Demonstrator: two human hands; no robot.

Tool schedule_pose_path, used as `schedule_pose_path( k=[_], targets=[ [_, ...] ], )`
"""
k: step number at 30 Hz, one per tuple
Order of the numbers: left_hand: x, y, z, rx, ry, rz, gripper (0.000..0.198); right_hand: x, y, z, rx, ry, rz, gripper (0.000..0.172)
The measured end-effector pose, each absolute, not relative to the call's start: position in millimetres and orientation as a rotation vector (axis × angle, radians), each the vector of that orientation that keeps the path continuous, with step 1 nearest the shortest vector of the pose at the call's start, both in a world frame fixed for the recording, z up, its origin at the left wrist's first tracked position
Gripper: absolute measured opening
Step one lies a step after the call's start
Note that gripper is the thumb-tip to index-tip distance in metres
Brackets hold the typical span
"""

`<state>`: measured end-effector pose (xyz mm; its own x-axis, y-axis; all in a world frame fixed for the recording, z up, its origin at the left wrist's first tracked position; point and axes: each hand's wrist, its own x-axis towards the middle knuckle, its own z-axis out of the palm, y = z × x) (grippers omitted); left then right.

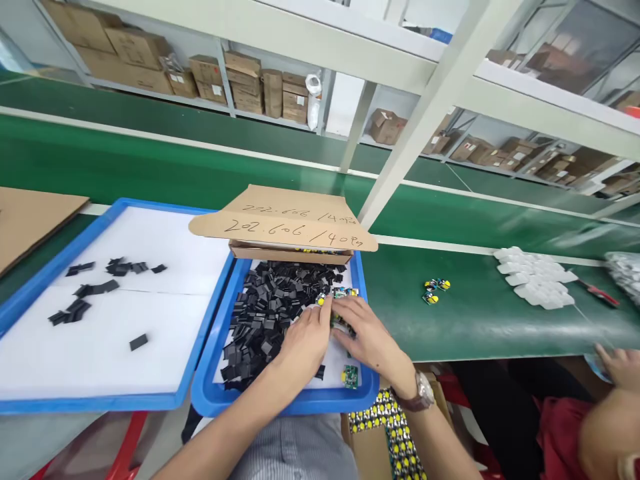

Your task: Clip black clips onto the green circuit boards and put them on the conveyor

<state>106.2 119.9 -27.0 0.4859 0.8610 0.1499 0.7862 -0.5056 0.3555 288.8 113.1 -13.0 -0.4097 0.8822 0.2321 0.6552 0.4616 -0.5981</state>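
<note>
My left hand point(306, 340) and my right hand point(367, 333) meet over the right side of a blue tray point(205, 393). The fingers of my right hand are curled around a small circuit board point(343, 324), mostly hidden beneath them. My left hand's fingers are pressed together beside it, and whatever they pinch is hidden. Just beyond the fingertips lie more boards with yellow parts point(345, 292). A heap of small black plastic pieces point(270, 303) fills the tray's left and middle. Near the tray's front right corner rests a single green circuit board point(350, 377).
A cardboard box point(290, 253) with handwritten flaps stands at the tray's back. To the left, another blue-rimmed tray point(100, 404) holds scattered black pieces. Yellow-topped boards point(436, 291) and white plastic pieces point(537, 277) lie rightward on the green bench. A co-worker's hand point(620, 367) is at far right.
</note>
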Motion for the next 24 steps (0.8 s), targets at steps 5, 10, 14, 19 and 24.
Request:
schedule_pose_path(
  k=[5,10,14,19,24],
  targets=[
    [84.1,107.3,-27.1,2.491,1.403,0.410,0.063,281.8,121.7,-20.1,-1.249,-2.387,0.470,0.034],
    [77.8,107.9,-22.7,2.510,1.353,0.375,0.035,290.5,125.8,-17.3,-1.231,-2.213,0.399,0.025],
    [77.5,111.7,-22.6,2.505,1.301,0.385,0.016,299.8,129.6,-18.3,-1.450,-2.188,0.257,0.025],
    [54.1,99.7,-14.8,2.406,1.271,0.489,0.015,310.8,126.1,-15.7,-1.541,-2.232,0.270,0.026],
    [14.7,77.1,-4.1,1.946,1.262,0.821,0.022,296.6,125.2,-8.1,-1.532,-2.280,0.213,0.025]
  ],
)
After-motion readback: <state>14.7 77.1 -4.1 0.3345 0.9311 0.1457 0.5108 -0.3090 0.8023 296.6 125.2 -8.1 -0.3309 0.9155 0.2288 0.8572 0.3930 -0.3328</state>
